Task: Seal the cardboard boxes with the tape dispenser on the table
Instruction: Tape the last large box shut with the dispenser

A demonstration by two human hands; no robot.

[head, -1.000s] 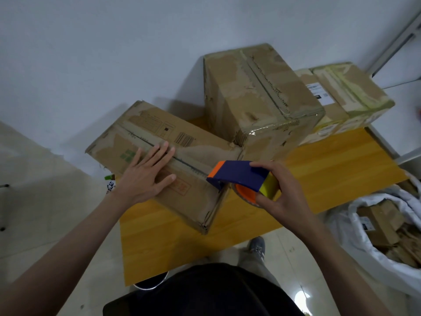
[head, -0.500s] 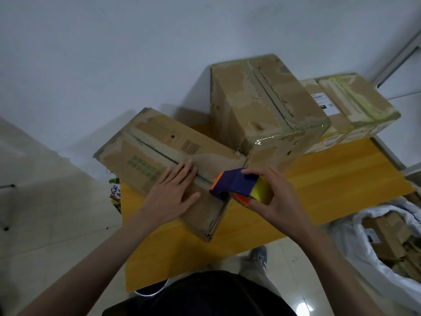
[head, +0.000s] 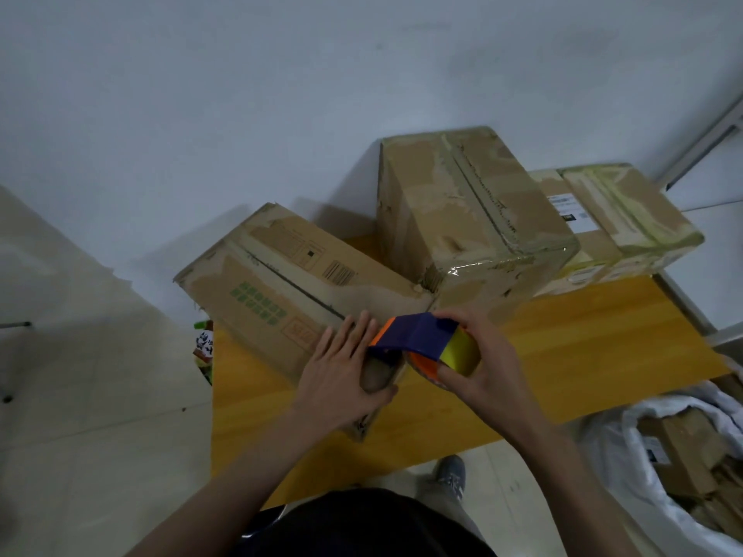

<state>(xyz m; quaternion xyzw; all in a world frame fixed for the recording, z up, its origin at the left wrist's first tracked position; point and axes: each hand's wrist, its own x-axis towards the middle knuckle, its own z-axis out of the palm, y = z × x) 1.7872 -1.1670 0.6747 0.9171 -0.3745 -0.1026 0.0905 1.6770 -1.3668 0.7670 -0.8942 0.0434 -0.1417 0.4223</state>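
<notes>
A long flat cardboard box (head: 273,291) lies at an angle on the wooden table (head: 583,355), its top seam running toward me. My left hand (head: 341,375) lies flat with straight fingers on the box's near end, beside the seam. My right hand (head: 478,359) grips the tape dispenser (head: 422,339), blue and orange with a roll of tape, and holds it over the box's near corner right next to my left fingers. A taller box (head: 474,227) stands behind, and one more box (head: 619,223) sits at the back right.
A white sack (head: 643,476) full of cardboard scraps stands on the floor at the right. A small printed package (head: 204,343) shows past the table's left edge. The wall is close behind the boxes. My foot (head: 450,476) is under the table's near edge.
My left hand slid along the box top toward its near end. The dispenser came down and left to meet it at the near corner. The view moved closer.
</notes>
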